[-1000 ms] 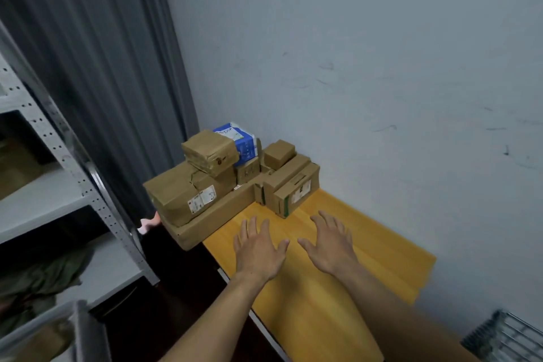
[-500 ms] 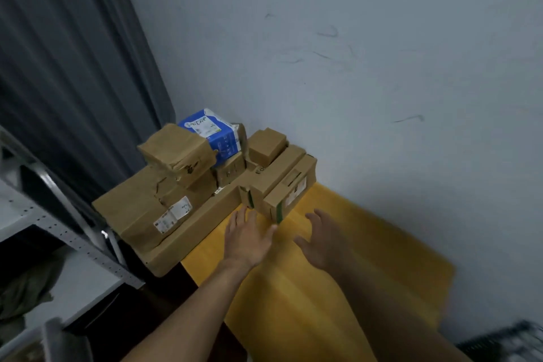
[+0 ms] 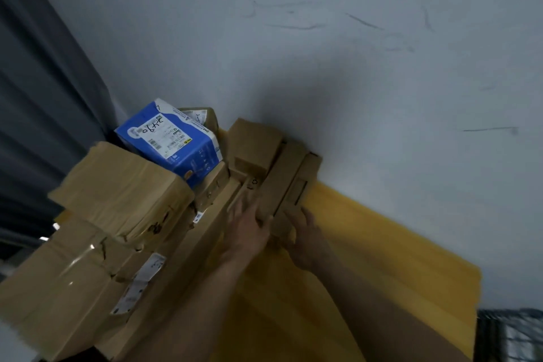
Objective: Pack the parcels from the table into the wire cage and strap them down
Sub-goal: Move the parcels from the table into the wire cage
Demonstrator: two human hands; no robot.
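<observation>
1. A scuffed pale wall (image 3: 352, 67) and a grey curtain (image 3: 38, 97) back the corner where the parcels are stacked.
2. The yellow table (image 3: 382, 258) carries the whole stack at its far left end, against the wall.
3. A large brown parcel (image 3: 58, 288) sits nearest the camera at left, wrapped in glossy tape. Its white shipping labels are too small to read.
4. A taped parcel (image 3: 123, 191) with torn edges lies on top of it.
5. A blue box (image 3: 170, 141) stands behind, tilted. Its white label bears a barcode and handwritten black digits that appear to read 2490, seen turned round.
6. A long narrow parcel (image 3: 282, 182) runs from the wall toward the camera, with a second narrow parcel (image 3: 307, 176) touching its right flank. A black pen mark like "0" shows on the cardboard just left of them.
7. A small square parcel (image 3: 254, 141) rests at their far end, beside the wall.
8. The left hand (image 3: 245, 229) grips the long narrow parcel's near end, fingers straight along its left side and thumb hooked over the top.
9. The right hand (image 3: 307, 238) touches the near end of the second narrow parcel with fingers slightly spread. Blur hides whether they clasp it.
10. A corner of the wire cage (image 3: 508, 335) shows at lower right, well apart from the parcels.
</observation>
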